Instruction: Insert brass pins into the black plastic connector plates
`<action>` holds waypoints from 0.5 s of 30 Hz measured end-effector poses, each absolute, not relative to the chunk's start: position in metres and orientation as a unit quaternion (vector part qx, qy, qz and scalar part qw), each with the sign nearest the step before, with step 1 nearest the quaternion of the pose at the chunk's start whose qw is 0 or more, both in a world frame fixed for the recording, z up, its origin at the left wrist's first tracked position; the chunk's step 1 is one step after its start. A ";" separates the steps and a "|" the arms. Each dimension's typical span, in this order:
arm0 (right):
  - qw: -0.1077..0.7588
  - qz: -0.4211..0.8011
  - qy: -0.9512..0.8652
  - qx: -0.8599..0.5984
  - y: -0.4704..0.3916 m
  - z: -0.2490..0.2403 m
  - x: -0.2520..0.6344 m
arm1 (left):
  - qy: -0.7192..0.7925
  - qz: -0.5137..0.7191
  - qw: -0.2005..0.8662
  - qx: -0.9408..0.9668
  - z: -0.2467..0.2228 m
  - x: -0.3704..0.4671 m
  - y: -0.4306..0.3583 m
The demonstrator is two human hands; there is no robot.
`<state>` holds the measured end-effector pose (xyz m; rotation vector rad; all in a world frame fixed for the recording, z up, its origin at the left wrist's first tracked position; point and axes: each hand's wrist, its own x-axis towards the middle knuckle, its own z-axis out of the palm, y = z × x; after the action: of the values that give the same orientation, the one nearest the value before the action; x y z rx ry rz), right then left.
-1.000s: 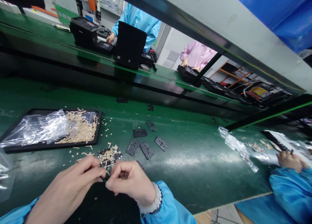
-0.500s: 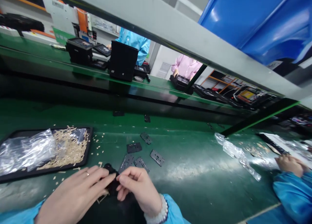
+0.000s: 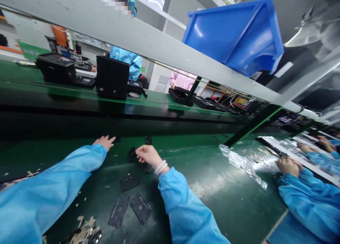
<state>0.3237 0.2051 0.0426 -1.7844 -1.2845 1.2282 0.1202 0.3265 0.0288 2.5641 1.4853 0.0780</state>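
My left hand (image 3: pixel 105 142) reaches far over the green bench, palm down with fingers spread, close to a dark flat piece at its fingertips. To its right, my right hand (image 3: pixel 148 155) has thumb and fingers pinched on a small black part (image 3: pixel 132 152). Just beyond that hand lies a black plate (image 3: pixel 148 140). Nearer to me, several flat black plates lie loose, among them one plate (image 3: pixel 129 183), a slotted plate (image 3: pixel 140 208) and another plate (image 3: pixel 118 211).
Tan scraps (image 3: pixel 86 231) lie at the bottom left. A clear plastic bag (image 3: pixel 244 164) is at the right, near a co-worker's clasped hands (image 3: pixel 289 166). A slanted post (image 3: pixel 252 125) and raised shelf (image 3: pixel 156 106) bound the back. A blue bin (image 3: pixel 233 35) sits above.
Both hands have moved forward, away from me, and apart. My left hand has left the black part and spread its fingers. The view has shifted, and most of the scrap tray is out of sight.
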 end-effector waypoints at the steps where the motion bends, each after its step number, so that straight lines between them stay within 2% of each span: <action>1: 0.307 0.460 -0.483 -0.679 0.215 0.042 0.325 | 0.502 0.012 0.087 0.861 0.026 0.122 0.328; 5: 0.309 0.445 -0.487 -0.685 0.246 0.041 0.320 | 0.517 -0.049 0.092 0.850 0.026 0.113 0.331; 9: 0.292 0.438 -0.514 -0.677 0.260 0.041 0.306 | 0.540 -0.077 0.093 0.833 0.047 0.085 0.317; 12: 0.258 0.425 -0.547 -0.674 0.250 0.042 0.302 | 0.535 -0.048 0.087 0.839 0.063 0.053 0.280; 15: 0.225 0.394 -0.592 -0.666 0.218 0.045 0.305 | 0.523 -0.018 0.095 0.847 0.059 0.011 0.212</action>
<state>0.3051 0.2175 0.0453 -1.8382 -1.6315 1.0865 0.0106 0.2118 0.0586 2.5105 1.5514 -0.0539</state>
